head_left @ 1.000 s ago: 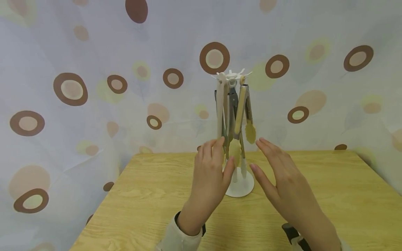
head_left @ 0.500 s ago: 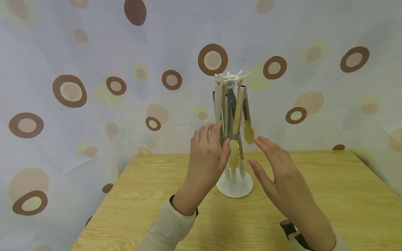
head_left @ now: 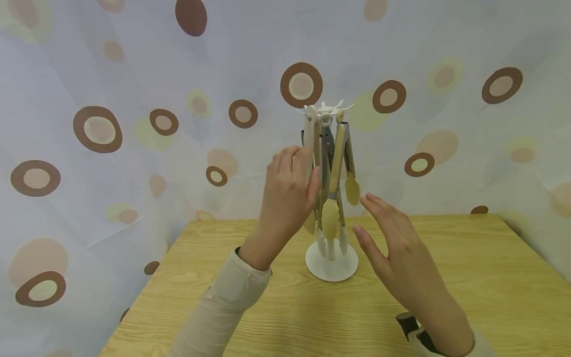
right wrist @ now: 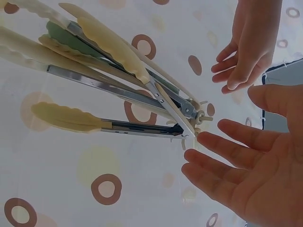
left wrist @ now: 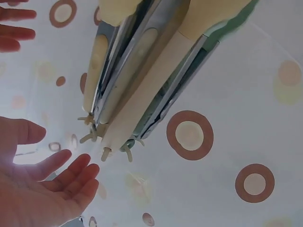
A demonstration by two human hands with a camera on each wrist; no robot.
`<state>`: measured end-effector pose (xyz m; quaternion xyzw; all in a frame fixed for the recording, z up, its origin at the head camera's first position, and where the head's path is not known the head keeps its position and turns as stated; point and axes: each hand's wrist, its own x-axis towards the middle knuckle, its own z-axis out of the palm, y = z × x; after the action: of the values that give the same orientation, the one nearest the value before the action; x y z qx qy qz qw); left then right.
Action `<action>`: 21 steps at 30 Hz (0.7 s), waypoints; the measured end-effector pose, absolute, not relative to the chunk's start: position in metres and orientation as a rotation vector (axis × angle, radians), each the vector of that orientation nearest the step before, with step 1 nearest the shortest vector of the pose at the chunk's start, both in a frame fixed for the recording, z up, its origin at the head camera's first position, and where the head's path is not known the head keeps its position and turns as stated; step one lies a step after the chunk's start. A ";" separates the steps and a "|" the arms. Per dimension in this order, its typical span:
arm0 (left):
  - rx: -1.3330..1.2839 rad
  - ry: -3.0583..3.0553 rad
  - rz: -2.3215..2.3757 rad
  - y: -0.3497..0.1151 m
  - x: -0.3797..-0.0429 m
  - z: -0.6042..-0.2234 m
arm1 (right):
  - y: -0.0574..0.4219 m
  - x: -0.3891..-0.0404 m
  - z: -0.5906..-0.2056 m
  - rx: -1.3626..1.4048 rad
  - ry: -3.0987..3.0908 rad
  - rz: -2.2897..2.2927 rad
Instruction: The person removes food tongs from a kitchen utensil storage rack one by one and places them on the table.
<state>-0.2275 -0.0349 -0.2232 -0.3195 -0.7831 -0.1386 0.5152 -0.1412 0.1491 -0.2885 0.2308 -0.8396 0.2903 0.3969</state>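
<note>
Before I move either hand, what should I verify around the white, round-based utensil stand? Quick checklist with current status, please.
1. White round base sits flat on the light wooden table: ok.
2. Left hand and right hand empty: ok.
3. Both hands clear of the hanging kitchen tools: ok, the left wrist view shows gaps.
4. Yellow-tipped metal tongs closed: not ok, their arms are spread.
5. Tools securely seated on the white hooked top: cannot tell; they hang there, but firmness doesn't show.
</note>
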 end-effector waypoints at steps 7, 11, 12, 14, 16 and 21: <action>-0.884 -1.780 -0.297 -0.036 -0.249 -0.197 | 0.151 -0.141 -0.289 0.578 -2.119 0.727; -0.939 -1.734 -0.287 -0.036 -0.262 -0.185 | 0.152 -0.141 -0.289 0.575 -2.118 0.727; -0.948 -1.732 -0.284 -0.036 -0.265 -0.183 | 0.152 -0.141 -0.289 0.574 -2.120 0.728; -0.962 -1.739 -0.276 -0.036 -0.272 -0.180 | 0.153 -0.141 -0.289 0.572 -2.125 0.735; -0.969 -1.751 -0.271 -0.037 -0.278 -0.178 | 0.153 -0.141 -0.289 0.568 -2.132 0.739; -0.972 -1.781 -0.269 -0.040 -0.290 -0.173 | 0.152 -0.141 -0.292 0.564 -2.152 0.743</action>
<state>-0.2903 -0.0404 -0.1735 -0.4056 -0.7431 -0.1120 0.5203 -0.1408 0.1518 -0.2916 0.2218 -0.8459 0.2919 0.3874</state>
